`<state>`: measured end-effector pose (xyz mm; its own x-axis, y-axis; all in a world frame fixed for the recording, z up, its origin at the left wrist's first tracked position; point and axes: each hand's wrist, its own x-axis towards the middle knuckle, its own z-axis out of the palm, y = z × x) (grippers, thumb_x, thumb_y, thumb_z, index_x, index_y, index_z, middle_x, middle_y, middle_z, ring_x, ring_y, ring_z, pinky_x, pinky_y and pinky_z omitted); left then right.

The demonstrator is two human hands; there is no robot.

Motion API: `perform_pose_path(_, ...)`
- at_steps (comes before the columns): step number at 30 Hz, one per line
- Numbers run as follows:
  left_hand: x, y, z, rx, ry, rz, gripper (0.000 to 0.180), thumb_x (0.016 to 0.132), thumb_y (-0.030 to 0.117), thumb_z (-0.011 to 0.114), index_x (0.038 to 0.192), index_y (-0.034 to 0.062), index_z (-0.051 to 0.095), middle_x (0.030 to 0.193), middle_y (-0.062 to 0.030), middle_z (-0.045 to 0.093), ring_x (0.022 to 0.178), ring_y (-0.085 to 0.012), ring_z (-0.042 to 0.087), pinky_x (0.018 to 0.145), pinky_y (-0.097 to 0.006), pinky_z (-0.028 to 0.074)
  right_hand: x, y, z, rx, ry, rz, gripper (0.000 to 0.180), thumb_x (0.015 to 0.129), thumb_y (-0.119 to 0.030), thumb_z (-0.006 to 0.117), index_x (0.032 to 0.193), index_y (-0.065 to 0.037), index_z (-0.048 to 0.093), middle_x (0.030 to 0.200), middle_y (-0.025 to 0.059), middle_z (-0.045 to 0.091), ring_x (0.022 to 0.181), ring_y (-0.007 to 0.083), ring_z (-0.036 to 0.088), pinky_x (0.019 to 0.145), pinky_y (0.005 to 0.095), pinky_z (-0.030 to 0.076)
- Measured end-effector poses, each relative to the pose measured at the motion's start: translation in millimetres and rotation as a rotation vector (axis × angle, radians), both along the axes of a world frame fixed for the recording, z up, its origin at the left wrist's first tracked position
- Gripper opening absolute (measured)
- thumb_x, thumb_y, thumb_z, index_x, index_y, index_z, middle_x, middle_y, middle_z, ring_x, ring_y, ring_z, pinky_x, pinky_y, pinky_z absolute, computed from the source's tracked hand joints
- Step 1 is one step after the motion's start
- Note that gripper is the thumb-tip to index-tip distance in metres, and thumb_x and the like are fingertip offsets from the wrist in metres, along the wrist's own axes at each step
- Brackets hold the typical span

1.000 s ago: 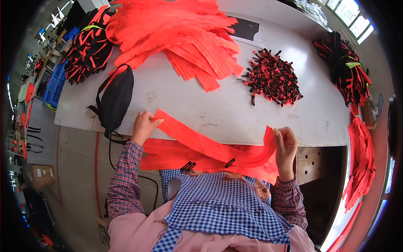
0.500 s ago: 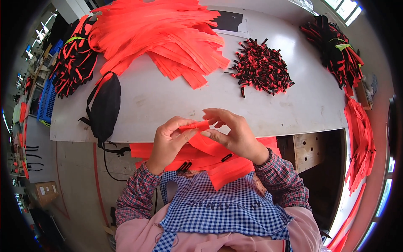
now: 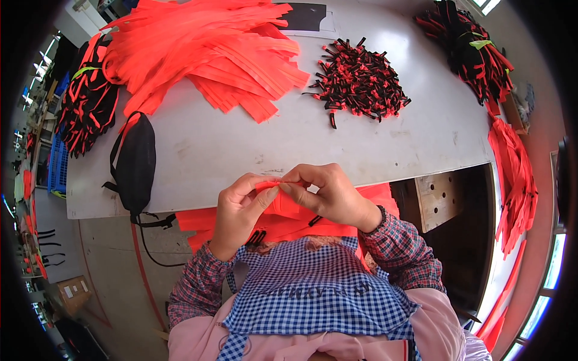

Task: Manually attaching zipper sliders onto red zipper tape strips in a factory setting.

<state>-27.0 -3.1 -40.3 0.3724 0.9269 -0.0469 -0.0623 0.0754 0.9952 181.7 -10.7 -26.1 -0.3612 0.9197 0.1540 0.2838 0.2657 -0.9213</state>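
Close together at the table's front edge, both my hands pinch one bright orange-red fabric strip (image 3: 289,204). My left hand (image 3: 239,207) grips it between thumb and fingers on the left. With thumb and forefinger, my right hand (image 3: 328,194) holds the same strip just beside the left fingertips. What lies right under the fingertips is hidden. Across my lap are more orange-red strips (image 3: 201,222), and small black loops (image 3: 257,236) show on them below my left hand.
On the white table (image 3: 211,150) lie a large heap of orange-red strips (image 3: 198,54), a pile of small black-and-red pieces (image 3: 361,81) and a black pouch (image 3: 135,165). Tied black-and-red bundles (image 3: 90,99) flank the table. An open wooden compartment (image 3: 442,201) is under the right side.
My right hand has come in from a spread pose and closed on the strip beside my left fingers. The strip's loose end no longer hangs over my apron. The view has shifted slightly.
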Motion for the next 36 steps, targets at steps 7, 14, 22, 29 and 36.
perform_pose_path(7, 9, -5, -9, 0.695, 0.437, 0.141, 0.015, 0.086, 0.001, 0.072, 0.101, 0.0021, 0.071, 0.089, -0.0086, 0.067, 0.077, -0.0200, 0.065, 0.067, -0.030, 0.053, -11, -16, -30, -0.259, 0.209, -0.100, 0.017, 0.098, -0.015, 0.063, 0.100, 0.002, 0.063, 0.085, -0.0002, 0.064, 0.077, 0.0058, 0.055, 0.069, 0.0242, 0.048)
perform_pose_path(14, 13, -4, -20, 0.458, 0.287, 0.118, 0.014, 0.086, -0.002, 0.071, 0.099, 0.0010, 0.069, 0.093, -0.0082, 0.064, 0.082, -0.0171, 0.064, 0.070, -0.028, 0.052, -13, -1, -58, -0.505, 0.629, -0.153, 0.022, 0.102, -0.022, 0.057, 0.098, -0.001, 0.061, 0.080, -0.0023, 0.061, 0.068, 0.0055, 0.055, 0.061, 0.0236, 0.051)
perform_pose_path(22, -26, 3, 2, 0.294, 0.023, 0.410, 0.012, 0.092, -0.002, 0.066, 0.104, -0.0021, 0.065, 0.098, 0.0004, 0.062, 0.085, -0.0063, 0.054, 0.074, -0.021, 0.045, 100, 106, -138, 0.042, -0.243, -0.723, 0.021, 0.091, -0.019, 0.069, 0.088, 0.002, 0.064, 0.070, 0.0079, 0.066, 0.061, 0.0144, 0.060, 0.059, 0.0316, 0.048)
perform_pose_path(29, -32, 5, 11, 0.378, 0.133, 0.535, 0.011, 0.091, -0.003, 0.067, 0.102, -0.0039, 0.065, 0.099, -0.0033, 0.061, 0.090, -0.0088, 0.057, 0.082, -0.023, 0.049, 107, 138, -149, 0.244, -0.606, -0.740, 0.022, 0.087, -0.021, 0.069, 0.086, -0.001, 0.061, 0.081, 0.0173, 0.067, 0.074, 0.0351, 0.064, 0.067, 0.0436, 0.050)
perform_pose_path(36, -9, 9, 6, 0.385, 0.247, 0.371, 0.013, 0.090, -0.002, 0.067, 0.103, -0.0030, 0.065, 0.103, -0.0040, 0.060, 0.090, -0.0088, 0.058, 0.074, -0.021, 0.050, 116, 121, -144, 0.162, -0.455, -0.536, 0.016, 0.093, -0.018, 0.065, 0.092, -0.002, 0.065, 0.090, 0.0131, 0.068, 0.078, 0.0249, 0.066, 0.070, 0.0361, 0.052)
